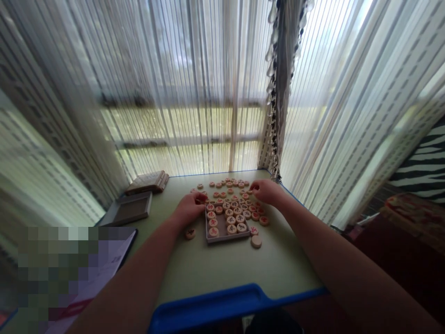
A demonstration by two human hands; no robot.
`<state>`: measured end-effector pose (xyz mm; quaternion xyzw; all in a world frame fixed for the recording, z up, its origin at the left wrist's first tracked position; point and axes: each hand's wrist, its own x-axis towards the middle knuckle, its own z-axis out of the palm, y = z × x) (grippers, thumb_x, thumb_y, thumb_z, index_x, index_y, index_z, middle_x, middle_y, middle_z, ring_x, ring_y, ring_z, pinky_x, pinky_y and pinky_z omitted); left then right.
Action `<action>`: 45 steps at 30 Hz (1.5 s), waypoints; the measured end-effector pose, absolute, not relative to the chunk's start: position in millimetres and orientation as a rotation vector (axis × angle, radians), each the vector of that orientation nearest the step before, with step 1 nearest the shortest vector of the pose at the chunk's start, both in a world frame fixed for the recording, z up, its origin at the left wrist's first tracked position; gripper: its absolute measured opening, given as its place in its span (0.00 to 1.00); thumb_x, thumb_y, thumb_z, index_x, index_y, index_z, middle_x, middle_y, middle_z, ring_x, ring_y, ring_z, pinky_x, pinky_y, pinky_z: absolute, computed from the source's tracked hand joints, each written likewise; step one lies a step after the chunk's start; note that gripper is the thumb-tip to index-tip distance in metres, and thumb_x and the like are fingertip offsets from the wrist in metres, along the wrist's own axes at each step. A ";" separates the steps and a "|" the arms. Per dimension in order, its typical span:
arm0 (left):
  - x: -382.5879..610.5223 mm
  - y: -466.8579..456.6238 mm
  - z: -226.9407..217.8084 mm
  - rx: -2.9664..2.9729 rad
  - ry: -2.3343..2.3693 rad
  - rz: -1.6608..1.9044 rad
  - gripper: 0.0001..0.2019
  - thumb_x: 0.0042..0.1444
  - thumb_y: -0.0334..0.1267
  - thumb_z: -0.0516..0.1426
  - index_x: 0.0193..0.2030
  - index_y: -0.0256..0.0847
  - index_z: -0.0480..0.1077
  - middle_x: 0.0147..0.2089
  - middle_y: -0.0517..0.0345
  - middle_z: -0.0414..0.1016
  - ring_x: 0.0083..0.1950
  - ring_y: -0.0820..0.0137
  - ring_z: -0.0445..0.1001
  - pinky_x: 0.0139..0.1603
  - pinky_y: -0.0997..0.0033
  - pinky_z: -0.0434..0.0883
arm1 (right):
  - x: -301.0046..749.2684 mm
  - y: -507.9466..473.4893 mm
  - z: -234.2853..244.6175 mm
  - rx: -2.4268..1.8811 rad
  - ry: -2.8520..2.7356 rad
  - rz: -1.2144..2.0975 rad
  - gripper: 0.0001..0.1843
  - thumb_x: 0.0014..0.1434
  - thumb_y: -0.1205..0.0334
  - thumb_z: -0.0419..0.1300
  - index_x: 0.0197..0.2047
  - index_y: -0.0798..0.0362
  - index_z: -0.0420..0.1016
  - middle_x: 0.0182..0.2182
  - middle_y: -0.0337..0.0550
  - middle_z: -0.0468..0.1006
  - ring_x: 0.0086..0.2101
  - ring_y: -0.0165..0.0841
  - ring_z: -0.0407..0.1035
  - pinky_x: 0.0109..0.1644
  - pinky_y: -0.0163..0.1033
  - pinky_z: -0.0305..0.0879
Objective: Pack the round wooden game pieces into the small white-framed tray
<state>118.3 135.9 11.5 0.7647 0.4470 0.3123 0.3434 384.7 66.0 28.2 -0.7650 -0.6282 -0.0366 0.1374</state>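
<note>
A shallow grey box stands on the table, with round wooden Chinese chess pieces set in rows inside. Red-marked pieces line its left side and black-marked pieces its right; bare bottom shows between them. My left hand is at the box's far left corner, fingers curled together; what they hold, if anything, is hidden. Beyond the box on the right, my right hand pinches a Chinese chess piece at its fingertips. Many loose pieces lie behind and right of the box.
A face-down piece lies near the box's front right corner, and a black-marked piece to its left. On the left are a grey box lid, books and a folder. The green table has a blue edge; curtains hang behind.
</note>
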 end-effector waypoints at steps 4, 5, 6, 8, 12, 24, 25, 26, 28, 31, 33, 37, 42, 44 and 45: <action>117.2 138.9 8.8 2.050 1.140 0.808 0.14 0.38 0.35 0.57 0.35 0.38 0.72 0.33 0.55 0.75 0.34 0.67 0.72 0.36 0.70 0.68 | 377.4 64.2 27.8 -2.159 -1.894 -0.045 0.13 0.49 0.59 0.54 0.38 0.46 0.76 0.34 0.38 0.77 0.33 0.32 0.69 0.34 0.32 0.59; 117.0 139.2 8.6 2.048 1.154 0.809 0.14 0.38 0.35 0.57 0.35 0.38 0.72 0.33 0.55 0.75 0.34 0.67 0.72 0.35 0.70 0.68 | 375.0 63.8 27.5 -2.142 -1.916 -0.028 0.13 0.50 0.59 0.54 0.38 0.45 0.76 0.34 0.38 0.77 0.33 0.31 0.69 0.35 0.32 0.59; 117.0 139.2 8.7 2.055 1.166 0.815 0.13 0.38 0.36 0.57 0.34 0.38 0.72 0.32 0.54 0.75 0.33 0.67 0.72 0.35 0.70 0.67 | 373.0 63.4 27.2 -2.128 -1.936 -0.016 0.12 0.50 0.59 0.54 0.37 0.45 0.76 0.34 0.38 0.77 0.33 0.31 0.69 0.35 0.32 0.59; 117.3 138.6 9.1 2.098 1.181 0.837 0.12 0.38 0.37 0.57 0.33 0.38 0.72 0.32 0.54 0.74 0.32 0.67 0.72 0.34 0.70 0.67 | 370.6 63.0 27.0 -2.120 -1.964 -0.016 0.12 0.50 0.59 0.54 0.35 0.45 0.76 0.34 0.37 0.77 0.34 0.31 0.69 0.34 0.32 0.59; 118.7 137.5 8.9 2.178 1.191 0.883 0.10 0.40 0.38 0.56 0.31 0.39 0.72 0.31 0.55 0.74 0.31 0.68 0.71 0.32 0.71 0.66 | 372.9 64.0 27.1 -2.139 -1.971 -0.048 0.12 0.49 0.58 0.55 0.36 0.46 0.76 0.34 0.38 0.77 0.34 0.32 0.69 0.34 0.32 0.59; 117.7 140.6 10.4 2.130 1.366 0.850 0.10 0.41 0.38 0.52 0.28 0.41 0.73 0.26 0.57 0.74 0.30 0.66 0.71 0.31 0.71 0.66 | 365.9 63.2 24.9 -2.030 -1.966 -0.097 0.14 0.52 0.60 0.53 0.40 0.48 0.74 0.40 0.42 0.74 0.37 0.33 0.68 0.40 0.33 0.59; 117.5 140.1 9.9 2.192 1.349 0.831 0.09 0.40 0.37 0.53 0.27 0.42 0.74 0.28 0.56 0.75 0.32 0.65 0.72 0.34 0.70 0.66 | 364.4 62.8 25.6 -2.033 -1.971 -0.099 0.13 0.52 0.60 0.53 0.40 0.48 0.74 0.40 0.41 0.74 0.37 0.33 0.68 0.40 0.33 0.59; 117.3 139.8 9.4 2.238 1.332 0.820 0.08 0.39 0.38 0.54 0.27 0.42 0.74 0.30 0.55 0.75 0.34 0.64 0.72 0.36 0.69 0.65 | 362.6 62.5 26.2 -2.039 -1.978 -0.098 0.13 0.52 0.60 0.52 0.40 0.48 0.74 0.40 0.41 0.74 0.37 0.33 0.68 0.40 0.33 0.59; 116.8 139.9 8.3 2.277 1.323 0.815 0.08 0.39 0.39 0.55 0.27 0.43 0.74 0.31 0.55 0.76 0.35 0.63 0.72 0.37 0.68 0.65 | 358.4 62.0 26.8 -2.053 -1.985 -0.101 0.13 0.53 0.61 0.51 0.39 0.48 0.74 0.41 0.41 0.74 0.38 0.33 0.68 0.40 0.33 0.59; 115.8 141.9 6.9 2.292 1.323 0.771 0.09 0.40 0.40 0.55 0.29 0.43 0.74 0.32 0.56 0.76 0.35 0.64 0.72 0.37 0.70 0.65 | 352.7 61.9 24.9 -2.046 -1.988 -0.103 0.14 0.53 0.62 0.50 0.39 0.49 0.74 0.42 0.42 0.73 0.38 0.33 0.67 0.41 0.33 0.59; 115.3 143.6 5.8 2.303 1.312 0.744 0.10 0.40 0.40 0.55 0.30 0.43 0.74 0.32 0.56 0.76 0.35 0.65 0.72 0.37 0.71 0.65 | 351.0 62.4 22.0 -2.011 -1.995 -0.102 0.14 0.53 0.63 0.50 0.40 0.49 0.74 0.43 0.42 0.72 0.38 0.33 0.67 0.41 0.33 0.60; 114.9 144.7 4.6 2.287 1.275 0.765 0.10 0.40 0.40 0.56 0.31 0.43 0.73 0.33 0.56 0.76 0.35 0.64 0.72 0.37 0.70 0.65 | 351.1 64.1 17.1 -1.911 -1.998 -0.127 0.15 0.53 0.66 0.49 0.39 0.49 0.74 0.44 0.42 0.71 0.41 0.32 0.66 0.45 0.32 0.58; 114.9 143.3 6.2 2.217 1.316 0.800 0.08 0.39 0.40 0.56 0.28 0.43 0.74 0.32 0.55 0.76 0.35 0.63 0.72 0.38 0.69 0.65 | 352.4 66.2 16.8 -1.874 -1.881 -0.177 0.16 0.52 0.68 0.49 0.41 0.50 0.73 0.43 0.43 0.71 0.39 0.32 0.66 0.44 0.34 0.59; 115.0 144.1 5.8 2.179 1.327 0.817 0.08 0.39 0.39 0.55 0.27 0.44 0.74 0.32 0.56 0.76 0.36 0.63 0.72 0.39 0.68 0.65 | 353.9 66.8 16.3 -1.848 -1.886 -0.166 0.15 0.52 0.69 0.50 0.40 0.51 0.74 0.43 0.43 0.71 0.40 0.33 0.65 0.46 0.35 0.58; 115.0 144.8 5.3 2.166 1.328 0.830 0.08 0.39 0.38 0.55 0.27 0.44 0.74 0.32 0.56 0.76 0.36 0.63 0.72 0.39 0.68 0.65 | 354.8 67.1 15.5 -1.835 -1.897 -0.161 0.15 0.51 0.69 0.50 0.38 0.51 0.75 0.43 0.43 0.70 0.42 0.33 0.64 0.48 0.35 0.57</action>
